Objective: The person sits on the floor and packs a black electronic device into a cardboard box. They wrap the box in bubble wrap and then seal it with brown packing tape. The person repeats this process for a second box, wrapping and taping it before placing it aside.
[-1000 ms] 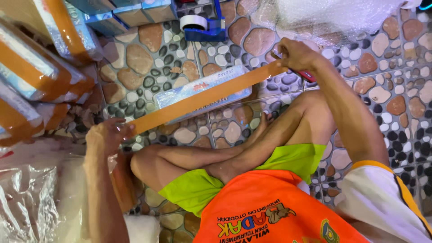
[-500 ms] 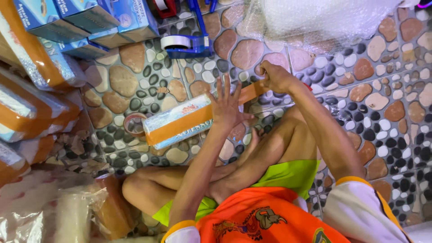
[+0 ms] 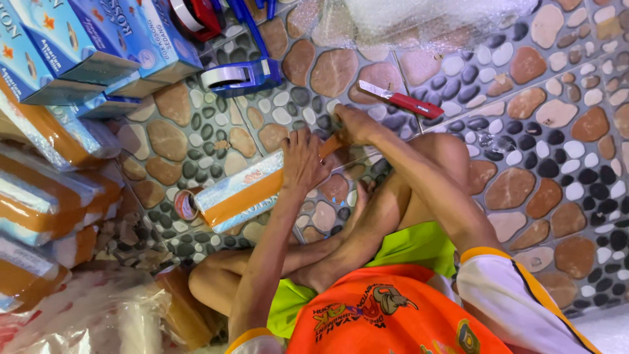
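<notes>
Head view: left hand (image 3: 303,164) now lies spread on the wrapped box (image 3: 244,193), right fingers (image 3: 345,128) apparently pinching its end.

An orange jersey (image 3: 386,314) with a printed graphic fills the lower centre of the frame; its white sleeves (image 3: 517,308) end in orange-and-dark cuff bands; lime-green shorts (image 3: 419,246) show above it; legs and arms are bare.

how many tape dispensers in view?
2. A blue tape dispenser lies on the pebble floor above the hands; a red tape dispenser sits at the top edge, partly cut off. More may be hidden.
</notes>
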